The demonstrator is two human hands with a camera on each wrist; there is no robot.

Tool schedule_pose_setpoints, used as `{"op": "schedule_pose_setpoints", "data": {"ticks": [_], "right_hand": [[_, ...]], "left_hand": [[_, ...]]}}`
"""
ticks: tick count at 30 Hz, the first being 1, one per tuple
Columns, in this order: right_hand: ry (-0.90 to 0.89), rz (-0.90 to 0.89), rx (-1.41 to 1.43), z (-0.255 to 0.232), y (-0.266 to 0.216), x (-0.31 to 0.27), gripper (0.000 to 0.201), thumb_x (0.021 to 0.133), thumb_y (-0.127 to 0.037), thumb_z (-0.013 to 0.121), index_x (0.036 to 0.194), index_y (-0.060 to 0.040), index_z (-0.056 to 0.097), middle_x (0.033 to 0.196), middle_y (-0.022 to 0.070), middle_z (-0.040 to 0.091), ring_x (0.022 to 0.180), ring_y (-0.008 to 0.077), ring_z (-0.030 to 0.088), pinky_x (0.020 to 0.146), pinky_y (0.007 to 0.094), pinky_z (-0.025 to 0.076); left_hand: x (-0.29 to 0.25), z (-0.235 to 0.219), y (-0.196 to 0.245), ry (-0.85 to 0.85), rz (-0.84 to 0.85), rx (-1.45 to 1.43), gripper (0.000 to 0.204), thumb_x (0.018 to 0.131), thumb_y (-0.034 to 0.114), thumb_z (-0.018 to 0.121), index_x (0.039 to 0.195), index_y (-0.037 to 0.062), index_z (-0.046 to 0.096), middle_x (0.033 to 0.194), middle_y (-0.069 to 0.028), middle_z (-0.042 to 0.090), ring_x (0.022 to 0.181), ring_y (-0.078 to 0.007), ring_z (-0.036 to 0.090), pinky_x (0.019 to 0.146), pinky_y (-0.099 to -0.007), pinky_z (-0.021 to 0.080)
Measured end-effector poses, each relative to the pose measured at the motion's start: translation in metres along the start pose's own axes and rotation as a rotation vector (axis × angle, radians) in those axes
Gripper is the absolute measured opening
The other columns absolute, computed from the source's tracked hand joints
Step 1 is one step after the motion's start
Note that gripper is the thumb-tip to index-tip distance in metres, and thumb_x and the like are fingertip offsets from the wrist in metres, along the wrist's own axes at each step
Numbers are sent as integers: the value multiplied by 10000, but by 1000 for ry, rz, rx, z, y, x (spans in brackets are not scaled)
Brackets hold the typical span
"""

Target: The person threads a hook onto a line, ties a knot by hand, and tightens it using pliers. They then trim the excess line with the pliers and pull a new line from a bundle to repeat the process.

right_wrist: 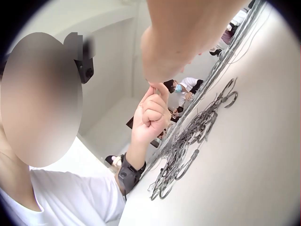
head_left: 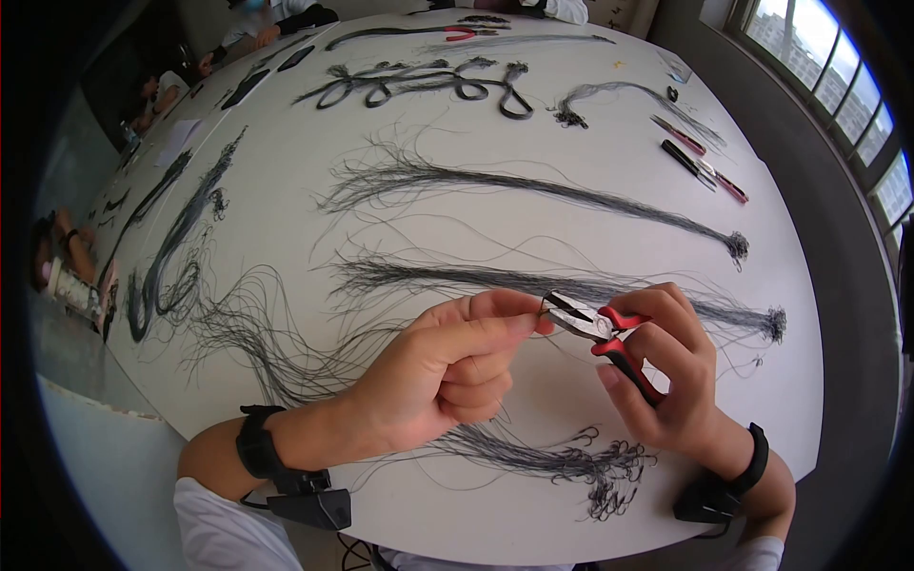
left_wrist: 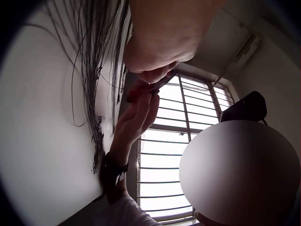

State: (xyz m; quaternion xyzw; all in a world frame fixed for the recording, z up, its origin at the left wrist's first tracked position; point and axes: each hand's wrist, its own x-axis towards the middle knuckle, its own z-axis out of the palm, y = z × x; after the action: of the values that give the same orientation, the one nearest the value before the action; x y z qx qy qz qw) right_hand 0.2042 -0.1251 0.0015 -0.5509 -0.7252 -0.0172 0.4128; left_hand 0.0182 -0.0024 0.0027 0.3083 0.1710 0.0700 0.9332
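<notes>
My left hand (head_left: 447, 362) pinches a small dark fish hook (head_left: 545, 306) between thumb and forefinger, its other fingers folded in. In my right hand (head_left: 671, 371) are pliers with red and black handles (head_left: 624, 366), gripped by the fingers. The plier jaws point left, right at the left fingertips, and overlap the hook in the head view. Under both hands lies a bundle of dark lines with hooks (head_left: 609, 471) at its right end. The right wrist view shows these hooks (right_wrist: 188, 136) up close; there, the right hand (right_wrist: 176, 52) hides the pliers.
Two more line bundles (head_left: 533, 186) (head_left: 428, 276) stretch across the white table (head_left: 571, 143). Looped bundles (head_left: 419, 84) lie farther back. Cutters and other hand tools (head_left: 705, 167) sit at the right edge. Other people (head_left: 276, 24) are around the table's far and left sides.
</notes>
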Motion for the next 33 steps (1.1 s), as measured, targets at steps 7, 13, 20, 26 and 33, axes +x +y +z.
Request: {"op": "schedule_pose_setpoints", "data": {"ticks": [7,13,20,26,33], "right_hand": [[91,6,38,7,-4,-6,292,628,-94,755,790,-4,529,776,97,554,606,227,486,514,300,393],[-70,35,-94,-1,-7,0,304,638,-98,735,857,4,551,677,74,508,533,199,471,464,288,378],[-110,78,-68,2,-4,-5,271,650,-85,696,867,-1,557,650,63,462,520,193,461,447,293,362],[-118,86,-28,2,-3,-8,262,663,-91,694,867,0,558,648,63,469,517,190,466,443,292,362],[-156,135,29,1,-2,-10,258,679,-96,688,877,7,559,652,71,489,524,189,482,451,283,376]], "left_hand": [[-2,3,-6,-2,-16,57,162,934,93,424,1005,39,560,471,78,204,365,-45,153,374,-235,140],[-5,10,-6,73,-7,165,141,928,80,441,991,6,543,479,84,226,374,-34,163,382,-225,148],[-7,15,-9,123,78,332,112,936,94,465,998,1,473,504,76,286,400,-23,194,400,-217,161],[-6,13,-14,101,94,419,121,951,108,447,1005,-1,454,510,68,327,411,-22,219,412,-218,170],[-5,7,-18,94,99,432,105,947,102,449,1012,22,430,614,29,467,416,-18,242,412,-217,185]]}}
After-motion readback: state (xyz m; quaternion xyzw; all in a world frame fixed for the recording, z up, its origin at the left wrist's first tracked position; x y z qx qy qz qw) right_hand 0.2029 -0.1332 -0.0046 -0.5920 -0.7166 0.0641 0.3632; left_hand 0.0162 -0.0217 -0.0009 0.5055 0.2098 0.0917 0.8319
